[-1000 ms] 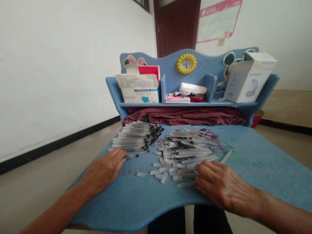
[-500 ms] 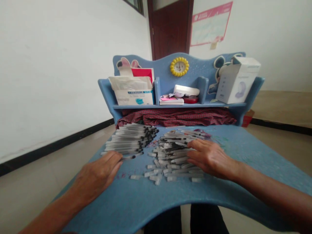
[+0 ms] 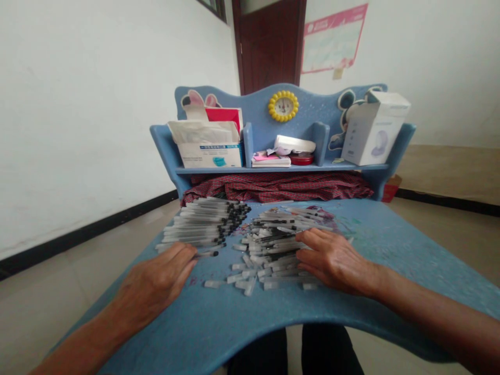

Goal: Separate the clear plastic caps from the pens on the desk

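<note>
My left hand (image 3: 160,276) is closed on a pen (image 3: 207,254) with a clear frosted barrel, its black end pointing right. Just beyond it, similar pens (image 3: 199,221) lie side by side in a stack, black ends to the right. My right hand (image 3: 332,258) rests on the right side of a loose heap of clear pen parts (image 3: 273,242), fingers apart and bent down into it. Its fingertips are partly hidden among the parts. Short clear caps (image 3: 238,278) are scattered along the heap's near edge.
A blue table (image 3: 250,317) with a curved front edge carries everything. Behind it, a checked cloth (image 3: 281,186) lies bunched under a shelf holding a mask box (image 3: 211,154), a white box (image 3: 377,130) and a red tin (image 3: 302,159). My legs show below the edge.
The whole view has shifted slightly. The left hand with its pen is a little farther from the stack. My right hand stays at the heap, with little movement.
</note>
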A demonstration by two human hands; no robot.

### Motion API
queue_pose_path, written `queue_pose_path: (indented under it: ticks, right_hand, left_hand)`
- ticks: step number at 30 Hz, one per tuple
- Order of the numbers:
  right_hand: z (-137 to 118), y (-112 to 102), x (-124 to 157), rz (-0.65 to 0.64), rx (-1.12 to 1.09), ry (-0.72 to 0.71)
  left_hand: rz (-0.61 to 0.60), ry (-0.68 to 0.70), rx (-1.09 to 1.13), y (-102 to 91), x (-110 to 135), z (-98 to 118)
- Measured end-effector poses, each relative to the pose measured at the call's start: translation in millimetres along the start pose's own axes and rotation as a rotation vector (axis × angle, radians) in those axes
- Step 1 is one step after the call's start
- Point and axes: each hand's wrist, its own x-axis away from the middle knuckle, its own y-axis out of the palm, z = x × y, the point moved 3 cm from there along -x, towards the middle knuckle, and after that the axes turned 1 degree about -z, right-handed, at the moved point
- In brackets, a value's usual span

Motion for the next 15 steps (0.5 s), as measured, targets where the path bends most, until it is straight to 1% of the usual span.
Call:
queue_pose_path:
  ticks: [3, 5, 10, 12, 15]
  right_hand:
    - [-6, -5, -4, 0.023, -0.010, -0.039]
    - [-5, -8, -6, 0.040, -0.038, -0.037]
    - [12, -22, -4, 0.121, -0.129, 0.074]
    - [18, -28, -1, 0.114, -0.142, 0.100]
    - [24, -34, 6, 0.061, -0.154, 0.126]
  left_hand:
    - [0.023, 0.009, 0.021, -1.8, -2, 2]
    - [0.045, 0.031, 0.025, -6.1, -3, 6]
    - [0.147, 0.128, -0.019, -26.0, -11, 25]
    - [0.181, 0.160, -0.023, -33.5, -18, 34]
    - [0.149, 0.170, 0.002, -39.9, -36, 48]
